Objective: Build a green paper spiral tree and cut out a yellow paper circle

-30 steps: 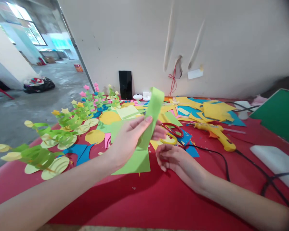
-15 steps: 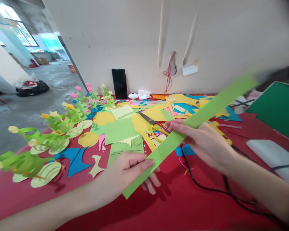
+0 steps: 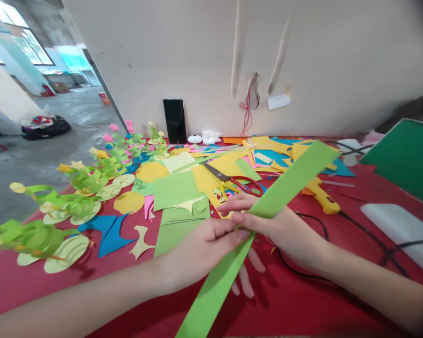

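- We hold the green paper strip [image 3: 285,188] slantwise across the frame, running from the bottom edge near the centre up toward the right.
- Our left hand [image 3: 204,246] pinches it at the centre of the frame, thumb on top and fingers spread underneath.
- Our right hand [image 3: 285,230], just right of centre, also grips the strip between thumb and fingers.
- Half a second ago our hands were well apart along it; now they are close together near its middle.
- The strip's lower end, visible then, now runs off the bottom edge, and its upper end sits lower and further left.
- The scissors [image 3: 223,177], above our hands, now show more of their red handle.
- The yellow glue gun [image 3: 324,197], right of centre, is less covered too.
- At left, the curled paper plants [image 3: 31,237] still stand along the red table [image 3: 285,310].
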Available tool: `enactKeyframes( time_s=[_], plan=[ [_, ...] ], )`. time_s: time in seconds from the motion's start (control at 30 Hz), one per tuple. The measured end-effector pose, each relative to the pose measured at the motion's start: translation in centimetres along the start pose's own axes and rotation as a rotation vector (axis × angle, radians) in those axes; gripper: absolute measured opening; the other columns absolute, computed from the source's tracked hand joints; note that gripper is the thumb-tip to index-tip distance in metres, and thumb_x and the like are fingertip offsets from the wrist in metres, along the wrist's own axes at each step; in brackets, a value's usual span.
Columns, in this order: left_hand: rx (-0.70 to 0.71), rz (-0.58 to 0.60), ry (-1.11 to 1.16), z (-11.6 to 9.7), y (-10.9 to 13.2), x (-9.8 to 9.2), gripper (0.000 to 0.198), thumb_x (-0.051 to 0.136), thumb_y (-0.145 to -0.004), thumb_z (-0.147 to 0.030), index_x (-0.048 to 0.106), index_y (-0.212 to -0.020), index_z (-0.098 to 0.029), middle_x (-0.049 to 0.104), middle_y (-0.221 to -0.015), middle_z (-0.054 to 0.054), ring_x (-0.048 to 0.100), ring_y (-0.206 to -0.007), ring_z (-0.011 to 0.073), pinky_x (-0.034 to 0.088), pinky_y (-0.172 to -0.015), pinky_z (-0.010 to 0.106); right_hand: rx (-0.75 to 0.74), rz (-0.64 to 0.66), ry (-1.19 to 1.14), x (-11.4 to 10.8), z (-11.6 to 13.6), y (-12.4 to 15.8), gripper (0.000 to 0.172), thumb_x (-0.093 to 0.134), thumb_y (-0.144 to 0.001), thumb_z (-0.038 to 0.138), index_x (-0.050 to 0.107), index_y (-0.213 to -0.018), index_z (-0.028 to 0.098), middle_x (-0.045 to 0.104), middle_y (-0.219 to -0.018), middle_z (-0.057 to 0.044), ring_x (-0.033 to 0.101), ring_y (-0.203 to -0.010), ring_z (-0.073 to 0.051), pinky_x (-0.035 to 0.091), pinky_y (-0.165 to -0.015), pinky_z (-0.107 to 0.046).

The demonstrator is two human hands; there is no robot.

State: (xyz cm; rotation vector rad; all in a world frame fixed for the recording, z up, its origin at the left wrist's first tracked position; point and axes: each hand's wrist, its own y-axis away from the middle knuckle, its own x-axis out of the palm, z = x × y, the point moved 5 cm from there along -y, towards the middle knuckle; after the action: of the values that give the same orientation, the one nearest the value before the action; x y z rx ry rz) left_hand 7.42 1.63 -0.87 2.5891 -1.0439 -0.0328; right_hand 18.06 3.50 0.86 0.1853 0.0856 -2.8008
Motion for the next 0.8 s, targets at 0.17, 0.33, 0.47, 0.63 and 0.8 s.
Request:
enactKeyframes(
  time_s=[0.17, 0.33, 0.47, 0.63, 0.8],
  plan=[
    [0.017, -0.178, 0.019, 0.7, 0.1, -0.6, 0.032, 0.043, -0.086, -0.039, 0.063, -0.078, -0.015, 0.066, -0.054, 0.004, 0.061, -0.045, 0.0147, 0.046, -0.042, 0.019, 0.111, -0.022, -0.162, 0.7, -1.0, 0.1, 0.014, 0.065, -0.073, 0.029, 0.064, -0.082, 0.018, 0.064, -0.077, 0.000, 0.060, -0.072, -0.012, 0.047, -0.064, -0.020],
    [0.167, -0.276, -0.145, 0.1, 0.3, -1.4, 0.027, 0.046, -0.085, -0.033, 0.064, -0.074, -0.015, 0.066, -0.062, 0.003, 0.062, -0.054, 0.0161, 0.045, -0.046, 0.020, 0.161, -0.031, -0.445, 1.2, -1.4, 0.3, 0.009, 0.067, -0.072, 0.021, 0.065, -0.078, 0.016, 0.060, -0.069, 0.002, 0.055, -0.060, -0.007, 0.045, -0.054, -0.016],
    [0.205, -0.201, -0.165, 0.5, 0.1, -1.2, 0.027, 0.042, -0.087, -0.032, 0.062, -0.080, -0.016, 0.065, -0.068, 0.001, 0.061, -0.060, 0.0158, 0.047, -0.054, 0.022, 0.238, 0.043, -0.552, 1.9, -1.8, 0.7, 0.008, 0.065, -0.073, 0.023, 0.063, -0.076, 0.016, 0.052, -0.053, 0.005, 0.046, -0.040, -0.007, 0.038, -0.036, -0.019],
    [0.234, -0.208, -0.134, 1.1, 0.0, -1.1, 0.030, 0.039, -0.089, -0.033, 0.060, -0.078, -0.015, 0.064, -0.066, 0.001, 0.061, -0.061, 0.0145, 0.048, -0.057, 0.022, 0.213, 0.007, -0.595, 1.6, -1.7, 0.6, 0.010, 0.064, -0.074, 0.025, 0.062, -0.075, 0.015, 0.058, -0.059, 0.002, 0.046, -0.038, -0.006, 0.039, -0.037, -0.020],
    [0.174, -0.112, 0.069, 0.7, -0.2, -0.4, 0.030, 0.039, -0.090, -0.032, 0.062, -0.078, -0.016, 0.067, -0.065, 0.000, 0.063, -0.057, 0.0122, 0.050, -0.053, 0.019, 0.203, -0.025, -0.626, 1.4, -1.2, 0.7, 0.007, 0.061, -0.077, 0.021, 0.064, -0.081, 0.017, 0.060, -0.061, 0.001, 0.049, -0.041, -0.008, 0.042, -0.040, -0.022]
  ],
)
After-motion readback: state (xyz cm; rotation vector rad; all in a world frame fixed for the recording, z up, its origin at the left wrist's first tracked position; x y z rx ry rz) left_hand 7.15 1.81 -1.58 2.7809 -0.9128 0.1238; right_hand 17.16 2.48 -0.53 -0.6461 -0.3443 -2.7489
